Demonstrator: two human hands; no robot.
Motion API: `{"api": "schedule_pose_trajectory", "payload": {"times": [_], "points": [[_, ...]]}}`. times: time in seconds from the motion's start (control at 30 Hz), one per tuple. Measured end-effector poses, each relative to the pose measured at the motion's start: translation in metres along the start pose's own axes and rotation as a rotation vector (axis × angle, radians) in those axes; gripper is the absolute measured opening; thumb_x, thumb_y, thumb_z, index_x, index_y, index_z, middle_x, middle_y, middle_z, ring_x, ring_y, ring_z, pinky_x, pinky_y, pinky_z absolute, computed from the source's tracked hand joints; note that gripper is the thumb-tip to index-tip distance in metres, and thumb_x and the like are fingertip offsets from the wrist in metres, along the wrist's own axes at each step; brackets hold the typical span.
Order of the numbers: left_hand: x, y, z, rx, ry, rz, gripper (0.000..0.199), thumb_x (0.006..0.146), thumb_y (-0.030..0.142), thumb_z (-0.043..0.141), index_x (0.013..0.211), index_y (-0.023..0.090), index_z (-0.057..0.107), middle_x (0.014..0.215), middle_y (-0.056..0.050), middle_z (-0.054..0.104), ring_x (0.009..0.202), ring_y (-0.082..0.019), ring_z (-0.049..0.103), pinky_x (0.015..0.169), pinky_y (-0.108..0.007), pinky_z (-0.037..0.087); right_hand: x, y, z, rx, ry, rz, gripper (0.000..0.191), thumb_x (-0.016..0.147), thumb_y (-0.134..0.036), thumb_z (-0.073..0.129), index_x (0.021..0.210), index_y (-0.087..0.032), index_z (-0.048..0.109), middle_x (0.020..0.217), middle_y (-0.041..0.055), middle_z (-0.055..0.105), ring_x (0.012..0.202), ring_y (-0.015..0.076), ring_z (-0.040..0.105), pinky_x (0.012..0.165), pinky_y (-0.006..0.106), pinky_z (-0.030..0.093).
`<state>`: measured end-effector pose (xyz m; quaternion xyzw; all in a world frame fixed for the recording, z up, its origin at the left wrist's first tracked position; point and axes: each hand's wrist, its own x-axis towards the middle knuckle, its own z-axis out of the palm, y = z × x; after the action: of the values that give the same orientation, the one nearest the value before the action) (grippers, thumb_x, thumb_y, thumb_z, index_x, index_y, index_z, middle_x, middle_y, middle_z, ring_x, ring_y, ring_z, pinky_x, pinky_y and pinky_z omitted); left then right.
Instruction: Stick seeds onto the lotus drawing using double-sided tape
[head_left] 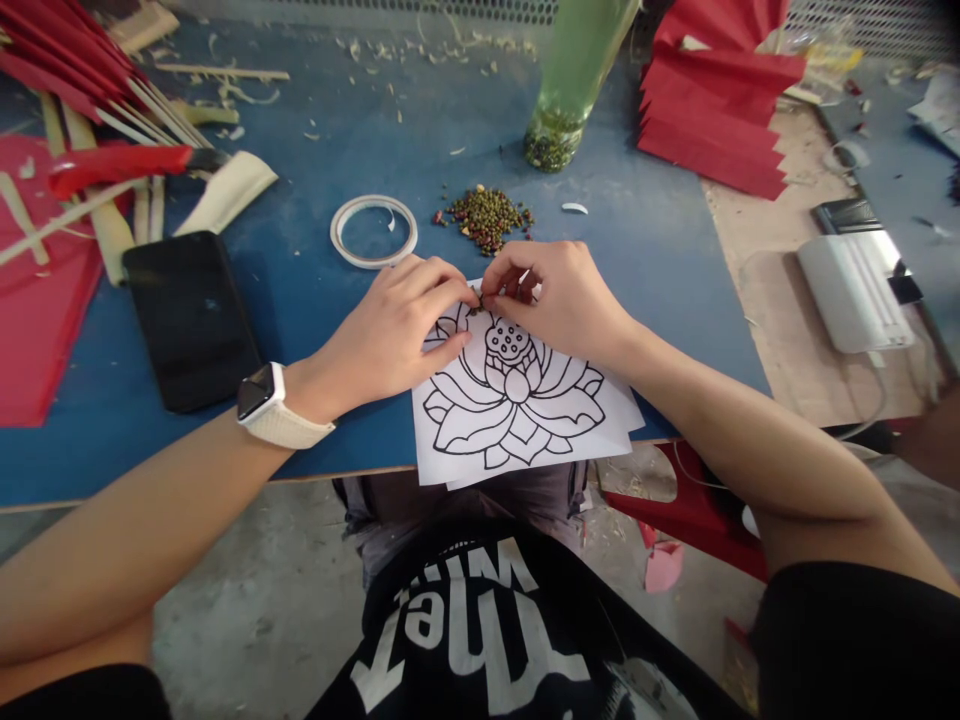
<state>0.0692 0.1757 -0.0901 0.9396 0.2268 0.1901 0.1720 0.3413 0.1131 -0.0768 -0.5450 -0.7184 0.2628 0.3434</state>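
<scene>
Head view: right hand (556, 292) pinched at sheet's (517, 430) 12 o'clock, load unclear; left hand (401, 325), digits parted, at 10; beans (489, 218) beyond.

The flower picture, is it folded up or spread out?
Spread out. The flower picture lies open on the blue table, petals showing right across it; the left hand covers part of it.

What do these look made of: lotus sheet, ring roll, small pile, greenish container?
Lotus sheet: matte white paper; thin edges, black outlines.
Ring roll: probably adhesive tape, smooth and pale; narrow hollow ring.
Small pile: likely dried beans or seeds; loose green and reddish grains.
Greenish container: clear plastic or glass, can't tell which; contents show through.
</scene>
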Motion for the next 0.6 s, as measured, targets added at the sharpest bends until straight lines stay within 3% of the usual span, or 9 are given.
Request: {"api": "schedule_pose_trajectory", "payload": {"times": [0.33, 0.6], "points": [[-0.001, -0.003, 0.001, 0.018, 0.022, 0.075, 0.041, 0.126, 0.035, 0.066, 0.158, 0.025, 0.09, 0.151, -0.015, 0.085, 0.137, -0.039, 0.078, 0.133, -0.067, 0.06, 0.003, 0.015, -0.016, -0.006, 0.094, -0.013, 0.024, 0.114, -0.049, 0.098, 0.11, -0.028, 0.088, 0.114, 0.0128, 0.092, 0.104, 0.03, 0.083, 0.094, 0.049, 0.076], [-0.001, 0.0, 0.0, 0.065, -0.018, 0.075, 0.041, 0.127, 0.032, 0.066, 0.156, 0.031, 0.095, 0.153, -0.016, 0.085, 0.142, -0.044, 0.077, 0.132, -0.073, 0.061, 0.001, 0.008, -0.012, -0.021, 0.068, 0.016, 0.013, 0.113, -0.038, 0.097, 0.11, -0.029, 0.088, 0.116, 0.0106, 0.092, 0.108, 0.0327, 0.087, 0.097, 0.051, 0.077]]}}
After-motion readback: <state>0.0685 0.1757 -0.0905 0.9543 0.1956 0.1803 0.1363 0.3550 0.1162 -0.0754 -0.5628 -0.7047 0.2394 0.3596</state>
